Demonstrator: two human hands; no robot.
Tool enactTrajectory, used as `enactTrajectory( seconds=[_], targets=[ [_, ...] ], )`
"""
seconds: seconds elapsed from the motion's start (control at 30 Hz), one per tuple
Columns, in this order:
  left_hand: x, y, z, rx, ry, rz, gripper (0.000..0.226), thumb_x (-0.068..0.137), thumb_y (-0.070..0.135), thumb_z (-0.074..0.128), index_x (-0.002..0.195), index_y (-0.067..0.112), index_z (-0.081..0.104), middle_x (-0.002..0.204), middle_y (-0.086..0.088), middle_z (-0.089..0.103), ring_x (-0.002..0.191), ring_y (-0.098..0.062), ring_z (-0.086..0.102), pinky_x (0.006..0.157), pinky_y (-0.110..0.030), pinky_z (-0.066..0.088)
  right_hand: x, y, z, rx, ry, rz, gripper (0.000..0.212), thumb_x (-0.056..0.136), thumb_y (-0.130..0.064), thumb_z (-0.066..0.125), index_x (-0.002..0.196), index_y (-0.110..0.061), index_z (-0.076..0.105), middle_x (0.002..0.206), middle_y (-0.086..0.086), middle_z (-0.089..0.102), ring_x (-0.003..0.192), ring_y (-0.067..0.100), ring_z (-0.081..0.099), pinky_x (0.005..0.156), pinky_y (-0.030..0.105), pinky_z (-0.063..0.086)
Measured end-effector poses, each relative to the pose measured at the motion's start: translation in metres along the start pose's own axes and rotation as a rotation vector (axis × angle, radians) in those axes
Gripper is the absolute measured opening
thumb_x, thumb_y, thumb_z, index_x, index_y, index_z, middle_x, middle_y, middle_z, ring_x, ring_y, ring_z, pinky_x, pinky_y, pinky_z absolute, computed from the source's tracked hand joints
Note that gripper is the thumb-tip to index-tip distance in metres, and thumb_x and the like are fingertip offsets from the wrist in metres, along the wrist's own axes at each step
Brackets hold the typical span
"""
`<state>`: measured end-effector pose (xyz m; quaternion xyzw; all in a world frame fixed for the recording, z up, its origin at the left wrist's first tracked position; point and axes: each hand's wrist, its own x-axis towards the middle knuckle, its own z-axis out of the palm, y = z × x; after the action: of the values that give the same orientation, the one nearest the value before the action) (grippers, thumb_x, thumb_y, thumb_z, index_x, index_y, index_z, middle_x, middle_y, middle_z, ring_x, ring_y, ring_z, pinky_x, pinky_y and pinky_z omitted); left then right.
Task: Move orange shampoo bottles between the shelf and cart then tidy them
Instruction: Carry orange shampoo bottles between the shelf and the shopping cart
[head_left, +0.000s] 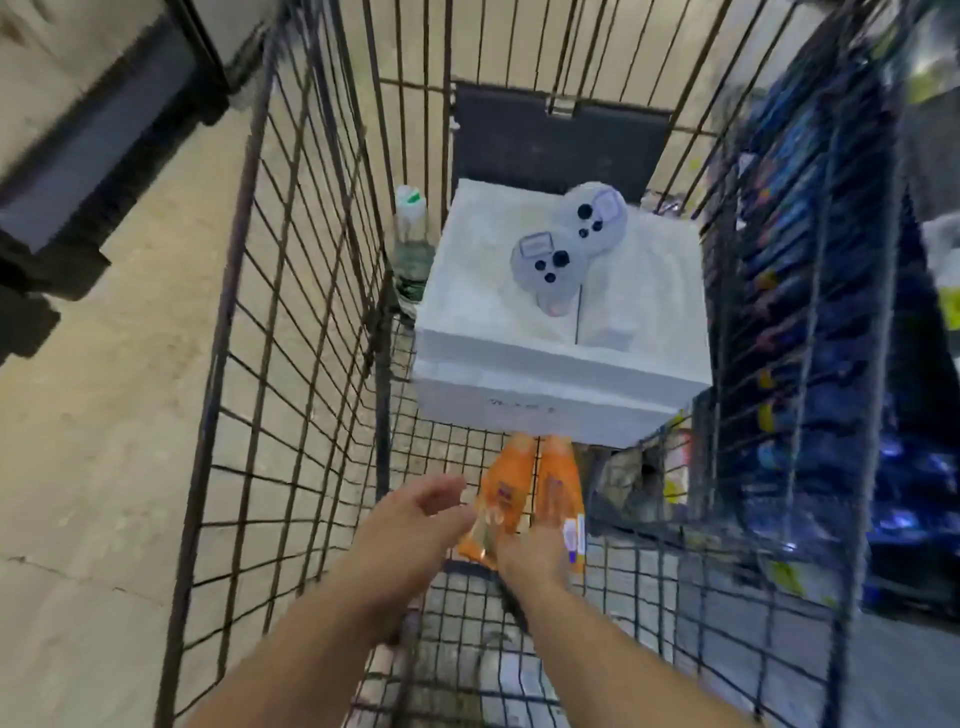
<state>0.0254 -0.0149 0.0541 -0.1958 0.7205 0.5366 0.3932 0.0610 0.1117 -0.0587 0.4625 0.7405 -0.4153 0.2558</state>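
Observation:
Two orange shampoo bottles lie side by side on the wire floor of the cart, caps pointing away from me. The left bottle and the right bottle touch each other. My left hand hovers just left of them, fingers apart, holding nothing. My right hand rests over the near ends of both bottles, fingers spread on them; a firm grip is not clear. The picture is motion-blurred.
A white box with two grey game controllers on top fills the far end of the cart. A clear water bottle stands beside it. Shelves of dark blue packages run along the right. A dark shelf base is at left.

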Motion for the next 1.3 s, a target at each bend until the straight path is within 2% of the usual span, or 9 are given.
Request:
enactTrajectory(
  seconds=[0.23, 0.37, 0.57, 0.67, 0.8, 0.9, 1.07, 1.17, 1.3],
  targets=[
    [0.029, -0.007, -0.001, 0.056, -0.056, 0.032, 0.036, 0.090, 0.024, 0.064, 0.125, 0.027, 0.058, 0.120, 0.014, 0.061, 0.103, 0.000, 0.057, 0.086, -0.025, 0.048, 0.027, 0.004, 0.041, 0.079, 0.033, 0.030, 0.055, 0.071, -0.052, 0.065, 0.109, -0.014, 0.053, 0.098, 0.010, 0.069, 0.091, 0.030, 0.067, 0.083, 0.046, 0.057],
    [0.021, -0.003, 0.000, 0.048, -0.074, 0.026, 0.033, 0.093, 0.019, 0.060, 0.126, 0.020, 0.058, 0.113, 0.013, 0.061, 0.084, 0.005, 0.060, 0.050, -0.009, 0.048, 0.020, 0.008, 0.031, 0.219, -0.142, 0.083, 0.048, 0.064, -0.040, 0.079, 0.103, -0.015, 0.067, 0.099, 0.008, 0.073, 0.088, 0.024, 0.069, 0.072, 0.037, 0.059],
    [-0.028, 0.023, -0.002, 0.182, -0.108, 0.068, 0.055, 0.094, 0.023, 0.060, 0.146, 0.021, 0.040, 0.146, -0.003, 0.048, 0.122, -0.018, 0.049, 0.088, -0.031, 0.042, -0.074, 0.005, -0.033, 0.433, -0.247, -0.127, 0.045, 0.075, -0.023, 0.079, 0.114, -0.019, 0.056, 0.106, 0.000, 0.069, 0.098, 0.021, 0.067, 0.074, 0.037, 0.059],
    [-0.071, 0.045, 0.008, 0.255, -0.223, 0.104, 0.058, 0.093, 0.022, 0.060, 0.147, 0.023, 0.038, 0.141, -0.001, 0.054, 0.124, -0.020, 0.052, 0.108, -0.044, 0.039, -0.140, 0.003, -0.082, 0.553, -0.236, -0.270, 0.040, 0.078, -0.015, 0.077, 0.112, -0.021, 0.056, 0.100, -0.004, 0.072, 0.089, 0.010, 0.068, 0.064, 0.020, 0.053],
    [-0.139, 0.077, 0.039, 0.350, -0.442, 0.221, 0.043, 0.092, 0.017, 0.061, 0.130, 0.037, 0.053, 0.112, 0.007, 0.072, 0.100, -0.015, 0.067, 0.086, -0.037, 0.052, -0.218, 0.012, -0.140, 0.612, -0.052, -0.351, 0.035, 0.073, -0.017, 0.080, 0.098, -0.028, 0.057, 0.091, -0.008, 0.072, 0.077, 0.002, 0.067, 0.063, 0.016, 0.057],
    [-0.192, 0.096, 0.075, 0.406, -0.555, 0.314, 0.037, 0.091, 0.011, 0.061, 0.119, 0.036, 0.058, 0.110, 0.000, 0.072, 0.090, -0.019, 0.066, 0.066, -0.031, 0.050, -0.261, 0.035, -0.179, 0.705, 0.119, -0.367, 0.035, 0.072, -0.018, 0.080, 0.100, -0.024, 0.059, 0.094, 0.001, 0.074, 0.085, 0.018, 0.071, 0.077, 0.040, 0.060],
    [-0.270, 0.108, 0.172, 0.468, -0.769, 0.350, 0.041, 0.086, 0.010, 0.067, 0.112, 0.040, 0.058, 0.099, 0.005, 0.076, 0.097, -0.024, 0.070, 0.078, -0.045, 0.058, -0.318, 0.108, -0.260, 0.954, 0.287, -0.445, 0.030, 0.076, 0.000, 0.075, 0.093, -0.020, 0.061, 0.084, -0.005, 0.077, 0.075, 0.003, 0.069, 0.065, 0.022, 0.057],
    [-0.313, 0.104, 0.248, 0.552, -0.921, 0.383, 0.058, 0.072, 0.025, 0.068, 0.124, 0.047, 0.053, 0.113, 0.004, 0.073, 0.111, -0.034, 0.066, 0.089, -0.058, 0.051, -0.337, 0.168, -0.311, 1.040, 0.426, -0.422, 0.034, 0.076, -0.002, 0.076, 0.100, -0.018, 0.058, 0.096, 0.004, 0.075, 0.080, 0.008, 0.067, 0.074, 0.030, 0.058],
    [-0.365, 0.087, 0.368, 0.570, -1.067, 0.473, 0.058, 0.079, 0.012, 0.068, 0.129, 0.035, 0.053, 0.113, 0.000, 0.075, 0.108, -0.026, 0.068, 0.098, -0.055, 0.049, -0.360, 0.261, -0.390, 1.069, 0.598, -0.435, 0.032, 0.079, -0.004, 0.074, 0.103, -0.019, 0.058, 0.097, 0.004, 0.075, 0.083, 0.009, 0.068, 0.078, 0.032, 0.058]
  ],
)
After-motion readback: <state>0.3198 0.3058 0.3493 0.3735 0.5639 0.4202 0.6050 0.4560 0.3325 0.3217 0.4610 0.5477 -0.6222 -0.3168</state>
